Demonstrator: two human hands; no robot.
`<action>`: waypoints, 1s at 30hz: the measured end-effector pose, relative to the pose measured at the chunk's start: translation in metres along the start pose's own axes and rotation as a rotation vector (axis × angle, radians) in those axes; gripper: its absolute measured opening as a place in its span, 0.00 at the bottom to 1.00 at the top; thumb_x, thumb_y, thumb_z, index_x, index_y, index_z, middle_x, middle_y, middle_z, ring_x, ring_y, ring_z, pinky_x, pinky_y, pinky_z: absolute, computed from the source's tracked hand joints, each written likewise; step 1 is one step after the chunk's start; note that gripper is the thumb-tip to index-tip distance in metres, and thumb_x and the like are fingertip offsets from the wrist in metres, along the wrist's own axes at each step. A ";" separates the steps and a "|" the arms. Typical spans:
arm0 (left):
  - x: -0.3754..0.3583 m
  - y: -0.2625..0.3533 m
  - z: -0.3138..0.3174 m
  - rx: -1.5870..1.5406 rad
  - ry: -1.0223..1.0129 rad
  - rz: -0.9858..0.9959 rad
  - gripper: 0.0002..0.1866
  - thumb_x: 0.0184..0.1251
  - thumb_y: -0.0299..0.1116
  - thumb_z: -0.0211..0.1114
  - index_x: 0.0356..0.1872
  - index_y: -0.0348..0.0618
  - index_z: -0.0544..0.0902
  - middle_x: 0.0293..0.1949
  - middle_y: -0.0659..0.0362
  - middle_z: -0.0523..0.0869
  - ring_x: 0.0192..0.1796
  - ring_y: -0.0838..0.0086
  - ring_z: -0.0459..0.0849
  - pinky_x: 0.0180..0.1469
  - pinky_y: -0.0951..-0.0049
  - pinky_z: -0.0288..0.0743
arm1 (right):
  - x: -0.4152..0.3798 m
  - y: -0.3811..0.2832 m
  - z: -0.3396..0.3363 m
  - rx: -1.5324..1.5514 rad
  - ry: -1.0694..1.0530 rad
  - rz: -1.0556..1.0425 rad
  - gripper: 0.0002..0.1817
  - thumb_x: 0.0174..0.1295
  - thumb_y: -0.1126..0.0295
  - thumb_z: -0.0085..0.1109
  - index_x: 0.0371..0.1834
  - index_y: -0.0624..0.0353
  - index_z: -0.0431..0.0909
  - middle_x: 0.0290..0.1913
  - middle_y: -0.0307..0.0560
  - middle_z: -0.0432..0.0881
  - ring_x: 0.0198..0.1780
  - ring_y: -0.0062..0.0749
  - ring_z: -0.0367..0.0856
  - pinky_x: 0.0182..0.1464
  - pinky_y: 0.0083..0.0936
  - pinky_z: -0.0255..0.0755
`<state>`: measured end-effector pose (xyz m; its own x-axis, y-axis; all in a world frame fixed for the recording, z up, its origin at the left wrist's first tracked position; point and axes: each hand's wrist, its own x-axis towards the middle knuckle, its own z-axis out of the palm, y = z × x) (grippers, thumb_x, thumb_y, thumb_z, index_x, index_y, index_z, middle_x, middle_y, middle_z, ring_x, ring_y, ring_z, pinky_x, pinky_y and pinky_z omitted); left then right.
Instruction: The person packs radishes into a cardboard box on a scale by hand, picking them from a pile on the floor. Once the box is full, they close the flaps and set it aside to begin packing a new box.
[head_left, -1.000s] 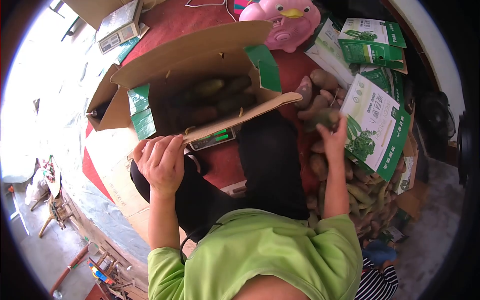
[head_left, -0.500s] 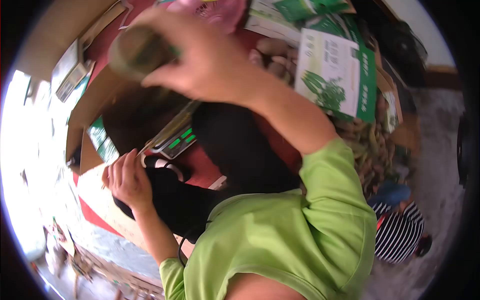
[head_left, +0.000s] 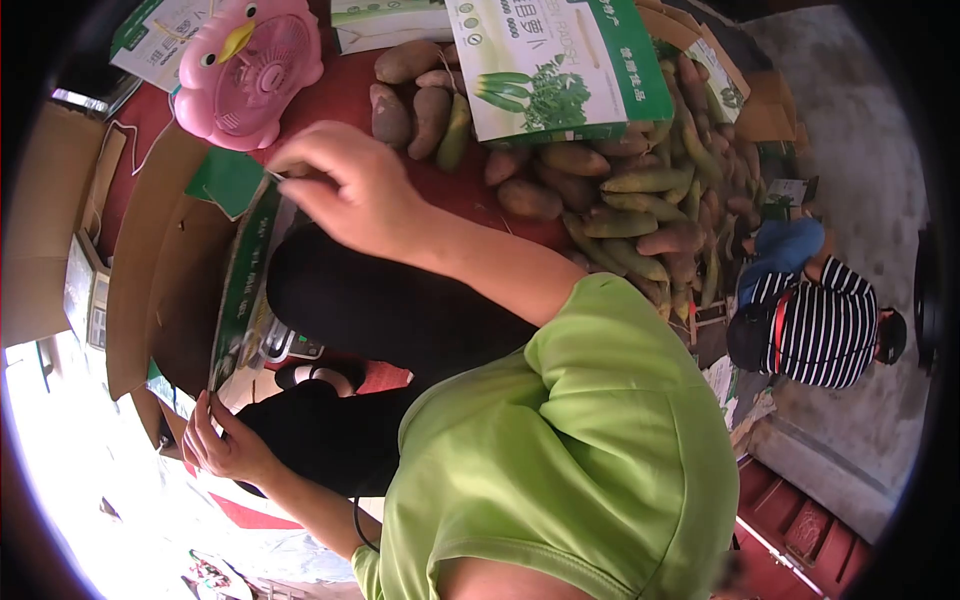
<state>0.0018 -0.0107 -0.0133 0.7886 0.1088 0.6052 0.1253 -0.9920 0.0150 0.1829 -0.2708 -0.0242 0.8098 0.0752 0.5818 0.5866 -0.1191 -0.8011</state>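
Observation:
My right hand (head_left: 345,190) is closed in a pinch at the upper corner of a cardboard carton (head_left: 240,290) with a dark green printed side. Its fingertips meet at the carton's edge, beside a green flap (head_left: 222,183). Lower down, my left hand (head_left: 225,440) grips the same carton's near corner between thumb and fingers. The carton stands open against my knees, its brown flap (head_left: 140,240) folded outward on the far side. Its inside is dark, and I cannot make out what it holds. Part of a digital scale (head_left: 300,345) shows between carton and leg.
A pink bird-shaped fan (head_left: 250,70) stands beyond the carton. A heap of green and reddish radishes (head_left: 640,200) lies to the right, with a printed carton (head_left: 550,70) on top. A person in a striped shirt (head_left: 825,320) is farther right, near the floor (head_left: 860,200).
My right hand held a blurred, roundish brown-green thing; that is gone, and the hand now pinches the carton's edge. My view has turned, showing more of the radishes, fan and person.

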 end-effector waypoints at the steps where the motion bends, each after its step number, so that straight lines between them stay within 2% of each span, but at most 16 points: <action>1: 0.002 0.002 0.000 0.014 -0.001 0.004 0.04 0.61 0.31 0.68 0.36 0.47 0.86 0.30 0.66 0.86 0.34 0.72 0.82 0.44 0.68 0.72 | -0.012 0.010 -0.016 -0.075 -0.025 0.080 0.10 0.51 0.77 0.64 0.38 0.58 0.79 0.37 0.48 0.80 0.40 0.40 0.81 0.42 0.33 0.73; 2: 0.002 0.002 0.000 0.008 -0.004 0.012 0.04 0.61 0.31 0.68 0.36 0.47 0.86 0.30 0.66 0.86 0.34 0.72 0.82 0.44 0.68 0.72 | -0.026 0.021 -0.031 -0.149 -0.050 0.159 0.10 0.54 0.80 0.62 0.40 0.60 0.79 0.39 0.49 0.81 0.42 0.38 0.82 0.43 0.29 0.75; 6: 0.004 0.004 -0.001 0.039 0.008 0.034 0.04 0.61 0.32 0.67 0.36 0.46 0.85 0.30 0.65 0.86 0.34 0.71 0.83 0.44 0.67 0.73 | -0.103 0.080 -0.081 -0.393 -0.178 0.465 0.11 0.55 0.74 0.61 0.42 0.58 0.79 0.41 0.49 0.81 0.46 0.44 0.80 0.47 0.33 0.74; 8: 0.002 0.002 0.001 0.056 0.015 0.032 0.04 0.62 0.32 0.67 0.36 0.46 0.85 0.31 0.65 0.87 0.34 0.71 0.84 0.44 0.66 0.73 | -0.145 0.105 -0.109 -0.585 -0.289 0.574 0.12 0.54 0.69 0.61 0.43 0.55 0.79 0.43 0.48 0.80 0.51 0.47 0.78 0.52 0.40 0.73; 12: 0.001 0.001 0.002 0.035 0.014 0.030 0.04 0.62 0.32 0.67 0.36 0.46 0.85 0.32 0.65 0.87 0.36 0.71 0.84 0.44 0.67 0.73 | -0.210 0.138 -0.170 -0.952 -0.550 0.714 0.14 0.53 0.69 0.60 0.45 0.51 0.79 0.46 0.48 0.80 0.52 0.47 0.78 0.52 0.42 0.73; 14: -0.001 -0.002 0.003 0.042 0.011 0.009 0.04 0.62 0.32 0.67 0.36 0.46 0.85 0.33 0.65 0.88 0.36 0.71 0.84 0.45 0.67 0.73 | -0.222 0.143 -0.197 -1.150 -0.735 0.892 0.15 0.55 0.70 0.57 0.47 0.49 0.79 0.49 0.48 0.79 0.53 0.46 0.77 0.51 0.43 0.73; 16: -0.002 -0.002 0.004 0.051 0.009 0.005 0.04 0.62 0.31 0.67 0.36 0.45 0.85 0.34 0.65 0.88 0.37 0.71 0.84 0.45 0.67 0.72 | -0.246 0.152 -0.231 -1.310 -0.771 0.843 0.15 0.56 0.70 0.55 0.49 0.49 0.79 0.52 0.45 0.79 0.56 0.43 0.75 0.51 0.44 0.72; 18: -0.002 -0.001 0.004 0.062 0.010 -0.002 0.04 0.62 0.31 0.67 0.36 0.45 0.85 0.34 0.65 0.88 0.37 0.71 0.84 0.45 0.67 0.72 | -0.254 0.155 -0.259 -1.428 -0.850 0.967 0.16 0.56 0.71 0.55 0.49 0.50 0.78 0.55 0.44 0.76 0.61 0.40 0.71 0.54 0.43 0.70; 20: -0.002 0.000 0.004 0.067 0.009 -0.027 0.05 0.63 0.32 0.66 0.36 0.44 0.85 0.33 0.61 0.87 0.37 0.66 0.85 0.46 0.65 0.73 | -0.258 0.152 -0.284 -1.538 -0.928 1.012 0.17 0.57 0.71 0.55 0.51 0.49 0.77 0.55 0.43 0.76 0.60 0.38 0.71 0.54 0.41 0.69; 24: -0.002 -0.003 0.005 0.100 0.012 0.003 0.05 0.62 0.31 0.67 0.37 0.44 0.85 0.35 0.66 0.88 0.38 0.70 0.85 0.46 0.67 0.72 | -0.263 0.143 -0.316 -1.638 -1.018 1.023 0.18 0.58 0.70 0.56 0.53 0.48 0.75 0.55 0.41 0.76 0.60 0.36 0.71 0.57 0.42 0.66; 26: -0.002 -0.004 0.005 0.115 0.007 0.021 0.05 0.62 0.31 0.67 0.37 0.44 0.85 0.36 0.65 0.88 0.38 0.70 0.85 0.47 0.67 0.72 | -0.268 0.143 -0.327 -1.684 -1.063 1.105 0.20 0.60 0.68 0.56 0.57 0.45 0.74 0.56 0.38 0.75 0.60 0.34 0.70 0.58 0.44 0.64; 30: -0.001 0.000 0.005 0.119 0.001 -0.003 0.05 0.62 0.29 0.67 0.37 0.44 0.85 0.35 0.64 0.88 0.37 0.69 0.85 0.47 0.67 0.72 | -0.271 0.137 -0.331 -1.704 -1.090 1.004 0.17 0.65 0.67 0.49 0.57 0.44 0.75 0.56 0.36 0.75 0.60 0.33 0.69 0.58 0.51 0.61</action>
<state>0.0040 -0.0103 -0.0173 0.7872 0.1120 0.6064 0.1985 -0.9771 -0.0772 0.0408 -0.6350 -0.2449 0.7887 -0.2632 -0.5556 0.0465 -0.8756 0.4807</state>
